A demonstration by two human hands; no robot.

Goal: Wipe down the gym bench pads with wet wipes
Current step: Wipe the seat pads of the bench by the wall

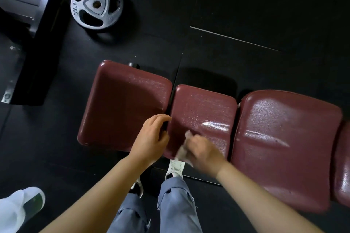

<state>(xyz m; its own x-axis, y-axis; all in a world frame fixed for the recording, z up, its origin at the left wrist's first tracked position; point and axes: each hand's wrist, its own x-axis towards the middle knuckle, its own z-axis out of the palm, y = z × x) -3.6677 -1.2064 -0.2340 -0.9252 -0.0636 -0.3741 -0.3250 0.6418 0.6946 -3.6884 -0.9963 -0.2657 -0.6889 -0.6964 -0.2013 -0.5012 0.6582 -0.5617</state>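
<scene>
Our right hand [200, 149] bunches the limp, soft wet wipe [182, 152] in curled fingers on the middle pad [204, 108]; our left hand [151, 138] rests loosely curled at the gap, holding nothing.

Dim gym scene, lit from above, with glare on the pads and motion blur low in the frame.

The black floor [246, 5] swallows most light, so the upper right of the frame is nearly featureless. Bright specular streaks sit on the middle pad [204, 108] and the right pad [284, 138], right of centre. The weight plate [97, 4] at upper left throws a soft shadow to its lower right. The right hand [203, 150] and the wipe [182, 152] are smeared by motion; the left hand [151, 138] is sharper. Wide-angle bending curves the pads toward the right edge, where detail softens.
</scene>
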